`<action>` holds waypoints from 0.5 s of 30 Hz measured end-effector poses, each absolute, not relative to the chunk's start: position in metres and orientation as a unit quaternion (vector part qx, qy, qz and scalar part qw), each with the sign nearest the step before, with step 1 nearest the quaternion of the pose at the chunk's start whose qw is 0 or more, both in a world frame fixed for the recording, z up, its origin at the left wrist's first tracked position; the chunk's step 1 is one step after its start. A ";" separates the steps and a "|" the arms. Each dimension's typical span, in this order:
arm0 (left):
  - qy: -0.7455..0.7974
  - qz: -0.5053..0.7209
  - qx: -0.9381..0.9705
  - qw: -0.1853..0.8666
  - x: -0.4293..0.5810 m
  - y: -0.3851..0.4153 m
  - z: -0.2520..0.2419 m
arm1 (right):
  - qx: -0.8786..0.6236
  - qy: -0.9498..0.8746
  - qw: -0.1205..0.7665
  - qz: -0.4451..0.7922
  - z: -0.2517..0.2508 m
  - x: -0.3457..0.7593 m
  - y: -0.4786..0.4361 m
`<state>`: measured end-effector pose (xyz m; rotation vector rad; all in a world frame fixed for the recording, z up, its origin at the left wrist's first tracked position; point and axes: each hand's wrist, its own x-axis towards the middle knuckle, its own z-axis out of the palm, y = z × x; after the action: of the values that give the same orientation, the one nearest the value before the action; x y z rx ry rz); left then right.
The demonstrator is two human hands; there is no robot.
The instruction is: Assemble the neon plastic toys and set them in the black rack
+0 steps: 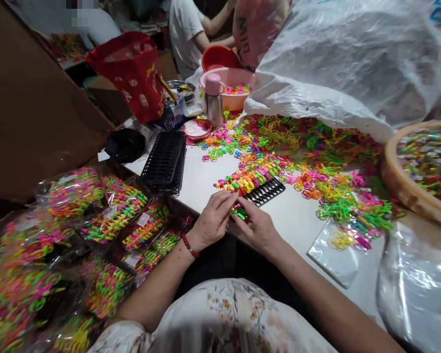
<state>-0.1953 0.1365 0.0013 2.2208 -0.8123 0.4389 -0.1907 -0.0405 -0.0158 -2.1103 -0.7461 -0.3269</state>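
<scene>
Both my hands meet at the table's front edge. My left hand, with a red bead bracelet at the wrist, has its fingers closed around small colourful plastic pieces. Against the same pieces, the fingers of my right hand are bent and pressed. Just beyond my hands lies a black slatted rack, its left part covered by rows of bright plastic pieces. Loose pieces in pink, green, yellow and orange spread behind and to the right of it.
Stacked black racks stand left, above bagged pieces. Behind are a red basket, a flask, a pink basin and a red bag. Clear bags and a round tub are right. A person sits beyond.
</scene>
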 end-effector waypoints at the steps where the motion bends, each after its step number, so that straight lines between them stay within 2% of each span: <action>1: -0.314 0.170 0.865 0.353 -0.195 0.137 0.001 | -0.851 -0.308 0.402 -0.137 -0.016 -0.192 -0.039; 4: -0.321 0.165 0.872 0.332 -0.194 0.140 0.001 | -0.859 -0.315 0.383 -0.127 -0.011 -0.195 -0.035; 10: -0.320 0.147 0.882 0.313 -0.198 0.143 0.012 | -0.816 -0.280 0.504 -0.040 0.002 -0.203 -0.058; 15: -0.308 0.180 0.899 0.256 -0.209 0.135 0.020 | -0.861 -0.249 0.436 -0.081 -0.025 -0.204 -0.076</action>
<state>-0.2094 0.1350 0.0204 2.4401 -0.8350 0.4874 -0.2042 -0.0760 -0.0249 -2.1416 -0.6189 -0.2007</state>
